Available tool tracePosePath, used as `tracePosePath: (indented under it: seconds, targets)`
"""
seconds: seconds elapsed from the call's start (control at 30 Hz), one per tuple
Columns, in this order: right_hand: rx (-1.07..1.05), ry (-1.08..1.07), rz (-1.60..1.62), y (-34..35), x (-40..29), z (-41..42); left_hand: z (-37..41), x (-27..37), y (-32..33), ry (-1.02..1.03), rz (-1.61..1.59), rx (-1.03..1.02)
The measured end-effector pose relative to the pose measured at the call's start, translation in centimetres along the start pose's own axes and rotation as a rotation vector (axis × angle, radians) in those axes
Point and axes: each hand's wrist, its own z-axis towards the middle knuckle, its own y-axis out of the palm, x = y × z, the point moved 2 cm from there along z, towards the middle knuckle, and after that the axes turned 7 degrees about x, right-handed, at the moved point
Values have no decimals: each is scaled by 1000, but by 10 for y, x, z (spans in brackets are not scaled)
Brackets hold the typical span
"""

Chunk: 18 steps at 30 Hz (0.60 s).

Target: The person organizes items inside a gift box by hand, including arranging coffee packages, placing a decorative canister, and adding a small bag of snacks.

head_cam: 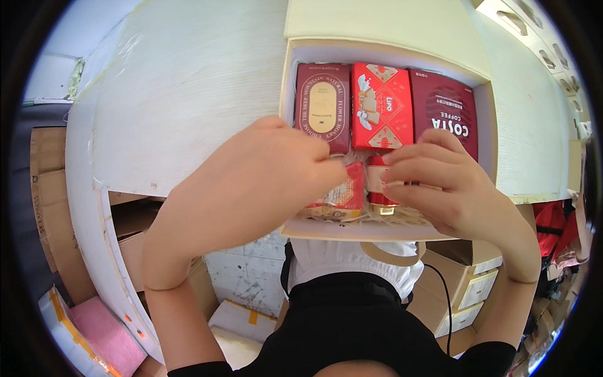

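Note:
An open cream gift box (490,118) with a lavender lining stands before me. Along its far side lie a maroon flower honey box (301,108), a red Lipo biscuit box (400,103) and a dark maroon Costa coffee box (443,96). My left hand (287,172), its fingers curled, is over a red and clear snack packet (354,188) and hides part of it. Spread fingers of my right hand (438,184) overlap a red jar with gold trim (376,176); whether they grip it is unclear. Pale shredded filler (405,214) shows around these items.
The box rests on a white tabletop (188,94), its lid (377,19) folded back. A ribbon handle (395,257) hangs at the near side. White boxes with handles (532,37) line the far right. Flattened cartons (52,207) stand left; a black cable (447,301) hangs below.

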Motion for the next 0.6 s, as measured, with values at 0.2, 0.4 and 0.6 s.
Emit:
tracePosePath:
  seconds: [0.2,0.4,0.6]
  targets:
    - [5,350,264,-58,6,-41,-6,24,8,7,-93,-80]
    - [-303,427,586,-63,0,-63,2,33,10,51,-526,-261]
    - [-575,397,528,-32,-21,-51,27,39,48,72,-757,-475]
